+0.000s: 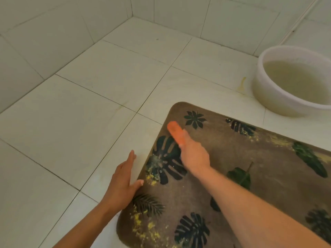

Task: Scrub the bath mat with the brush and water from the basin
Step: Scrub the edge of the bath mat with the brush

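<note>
White tiled floor (89, 97) carries the brown leaf-print bath mat (250, 176). I note the right hand (194, 154) closed around the orange brush (174, 131), near the mat's far-left corner. Left hand (123, 183) lies flat, fingers spread, on the mat's left edge. Beyond the mat's far edge: round white plastic basin (265, 86), cloudy water (300, 81) inside.

- The left hand (123, 183) lay flat and open, palm down, fingers straight and together, thumb spread to the right
- The right hand (194, 154) was closed in a grip, back upward
- The right forearm stretched forward from the lower right, blurred, the left from the lower left
</note>
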